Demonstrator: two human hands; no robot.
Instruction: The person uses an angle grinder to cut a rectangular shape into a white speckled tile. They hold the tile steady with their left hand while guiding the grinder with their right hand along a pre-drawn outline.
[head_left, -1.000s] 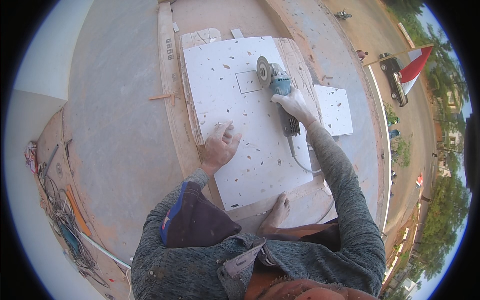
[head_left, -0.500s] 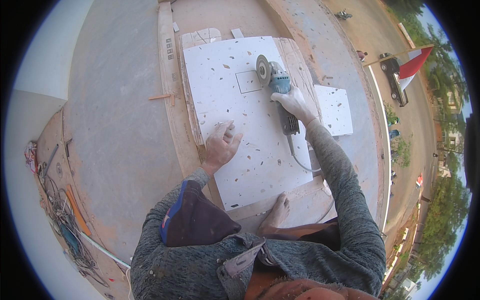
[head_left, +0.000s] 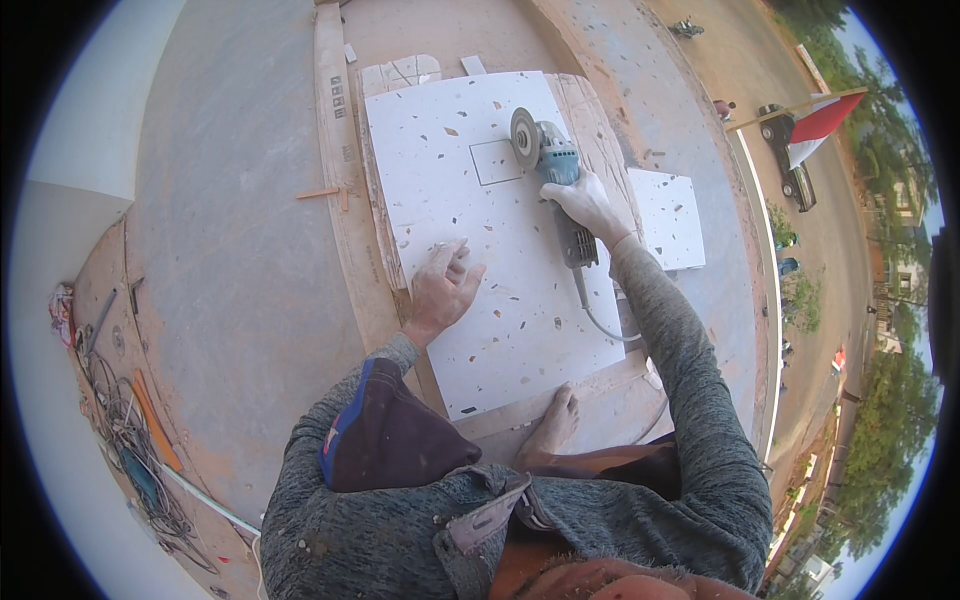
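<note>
Little has moved since the earlier frame: off to the right, the cloth of the red-and-white flag [head_left: 828,130] hangs in a different fold, while both our hands and the tool keep almost the same places. Our right hand [head_left: 592,203] is wrapped around the blue-and-dark angle grinder [head_left: 562,167], the thumb lying across its body. We hold it over the upper right part of a large white speckled slab [head_left: 515,265], with the grey disc [head_left: 521,138] standing tilted at the right side of a thin dark square outline [head_left: 496,163] on the surface. We cannot tell whether the disc touches the slab or is turning. From the rear of the grinder, the cord [head_left: 598,322] curves down toward our right forearm.

Our left hand [head_left: 445,295], dusty at the fingers, is released, half-curled over the left part of the slab with the thumb spread apart. Brownish sheets [head_left: 603,130] lie underneath, jutting past the slab's edges. A smaller speckled piece [head_left: 668,220] lies to the right, near our sleeve. Our bare foot [head_left: 553,425] is just beside the slab's near edge. Far left, a tangle of cables [head_left: 120,400] lies on the floor beside an orange strip [head_left: 155,425].
</note>
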